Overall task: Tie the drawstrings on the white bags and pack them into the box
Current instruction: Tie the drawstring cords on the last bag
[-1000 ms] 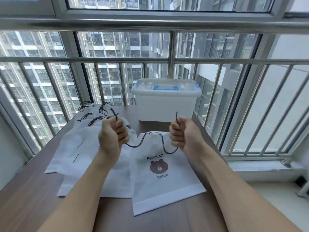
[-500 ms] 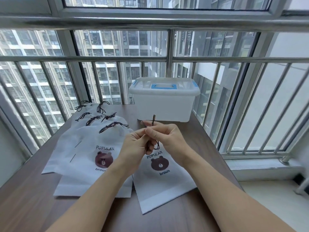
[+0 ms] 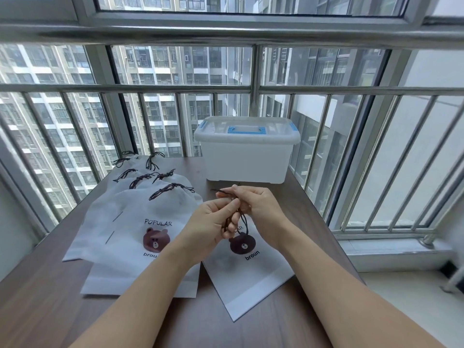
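Note:
A white drawstring bag (image 3: 247, 275) with a brown bear print lies flat on the wooden table (image 3: 37, 305), near its right side. Above the bag's top, my left hand (image 3: 213, 222) and my right hand (image 3: 253, 205) meet and both pinch its dark drawstring (image 3: 243, 219), which loops down between the fingers. The bag's mouth is hidden behind my hands. To the left lies a stack of several more white bags (image 3: 140, 237) with dark cords at their tops. A white plastic box (image 3: 247, 151) with a blue handle stands at the table's far edge, lid on.
A metal window railing (image 3: 251, 89) with vertical bars runs behind and to the right of the table. A tiled ledge (image 3: 396, 249) sits below the right window.
My hands, which held the cord ends wide apart a second ago, have come together over the bag's top. The cord now loops between my fingers.

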A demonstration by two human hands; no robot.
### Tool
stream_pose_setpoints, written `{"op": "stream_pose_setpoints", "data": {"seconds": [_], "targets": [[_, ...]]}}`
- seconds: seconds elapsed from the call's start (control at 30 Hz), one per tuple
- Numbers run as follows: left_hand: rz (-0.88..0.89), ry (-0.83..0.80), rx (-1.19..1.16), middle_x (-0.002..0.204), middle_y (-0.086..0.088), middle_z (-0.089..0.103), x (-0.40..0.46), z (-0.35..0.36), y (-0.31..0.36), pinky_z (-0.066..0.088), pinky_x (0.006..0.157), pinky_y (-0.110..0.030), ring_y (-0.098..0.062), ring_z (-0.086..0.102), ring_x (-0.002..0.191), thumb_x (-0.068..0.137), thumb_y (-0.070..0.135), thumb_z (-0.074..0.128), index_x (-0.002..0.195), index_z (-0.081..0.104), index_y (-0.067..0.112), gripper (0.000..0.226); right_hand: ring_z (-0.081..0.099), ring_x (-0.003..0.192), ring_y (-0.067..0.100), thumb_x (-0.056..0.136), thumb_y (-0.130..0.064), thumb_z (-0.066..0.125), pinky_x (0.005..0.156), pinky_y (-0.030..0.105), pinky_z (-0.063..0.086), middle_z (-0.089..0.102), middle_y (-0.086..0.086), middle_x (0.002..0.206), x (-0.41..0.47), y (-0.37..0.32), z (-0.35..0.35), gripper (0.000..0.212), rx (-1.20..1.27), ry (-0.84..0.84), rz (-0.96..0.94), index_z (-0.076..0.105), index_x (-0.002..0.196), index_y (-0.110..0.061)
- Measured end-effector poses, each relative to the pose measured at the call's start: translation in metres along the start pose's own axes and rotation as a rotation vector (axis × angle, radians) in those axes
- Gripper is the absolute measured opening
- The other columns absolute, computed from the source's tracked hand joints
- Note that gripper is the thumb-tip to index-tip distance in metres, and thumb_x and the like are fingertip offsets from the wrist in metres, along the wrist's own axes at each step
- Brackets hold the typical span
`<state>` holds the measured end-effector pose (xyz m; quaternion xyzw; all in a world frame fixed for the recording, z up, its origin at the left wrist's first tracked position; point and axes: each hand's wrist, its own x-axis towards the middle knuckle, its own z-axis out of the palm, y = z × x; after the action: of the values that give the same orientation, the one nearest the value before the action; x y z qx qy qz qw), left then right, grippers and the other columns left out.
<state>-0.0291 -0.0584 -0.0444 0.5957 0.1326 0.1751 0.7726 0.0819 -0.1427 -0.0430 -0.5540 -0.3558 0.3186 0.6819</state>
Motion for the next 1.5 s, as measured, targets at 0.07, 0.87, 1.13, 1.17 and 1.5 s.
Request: {"op": "stream_pose_setpoints", "data": {"seconds": [0.07, 0.87, 1.13, 1.17, 1.5], "targets": [[-0.018, 0.021, -0.040, 0.058, 0.000, 0.052, 0.001, -0.002, 0.002, 0.034, 0.040, -0.015, -0.006, 0.045, 0.045, 0.100, 0.015, 0.051, 0.084, 0.063, 0.007, 0.022, 0.059, 0.057, 0.018, 0.099, -0.023, 0.062, 0.074, 0.035, 0.049, 0.068, 0.016, 0.071, 0.000, -0.001, -0.001, 0.024, -0.027, 0.013, -0.030, 0.077, 0.106, -0.006], [-0.147, 0.057, -0.387, 0.085, -0.003, 0.069, 0.001, -0.009, 0.012, 0.051, 0.052, -0.017, -0.009, 0.062, 0.064, 0.104, 0.035, 0.046, 0.099, 0.070, 0.018, 0.029, 0.073, 0.076, 0.005, 0.085, -0.009, 0.079, 0.072, 0.019, 0.055, 0.078, -0.010, 0.078, -0.002, 0.002, -0.001, 0.011, -0.416, 0.292, -0.405, 0.080, 0.082, -0.019], [-0.120, 0.110, -0.580, 0.086, -0.010, 0.070, 0.005, -0.018, 0.013, 0.051, 0.050, -0.019, -0.014, 0.068, 0.069, 0.107, 0.027, 0.039, 0.083, 0.053, 0.015, 0.030, 0.071, 0.068, 0.012, 0.083, -0.004, 0.079, 0.068, 0.023, 0.055, 0.077, 0.007, 0.078, 0.000, -0.008, -0.002, 0.009, -0.072, 0.294, -0.257, 0.075, 0.091, -0.001], [-0.121, 0.108, -0.635, 0.084, -0.010, 0.069, 0.005, -0.020, 0.015, 0.050, 0.049, -0.018, -0.014, 0.068, 0.069, 0.106, 0.026, 0.039, 0.082, 0.054, 0.014, 0.031, 0.072, 0.069, 0.011, 0.083, -0.004, 0.079, 0.067, 0.021, 0.055, 0.078, 0.006, 0.079, -0.001, -0.008, -0.001, 0.010, -0.105, 0.276, -0.270, 0.075, 0.092, 0.000], [-0.020, 0.191, -0.212, 0.071, -0.001, 0.048, 0.006, -0.014, 0.014, 0.038, 0.041, -0.019, -0.011, 0.046, 0.051, 0.108, 0.031, 0.038, 0.079, 0.044, 0.014, 0.034, 0.068, 0.080, 0.008, 0.093, -0.012, 0.070, 0.078, 0.021, 0.052, 0.076, -0.002, 0.085, 0.005, 0.005, -0.009, 0.010, -0.790, 0.323, -0.487, 0.079, 0.097, -0.010]]}}
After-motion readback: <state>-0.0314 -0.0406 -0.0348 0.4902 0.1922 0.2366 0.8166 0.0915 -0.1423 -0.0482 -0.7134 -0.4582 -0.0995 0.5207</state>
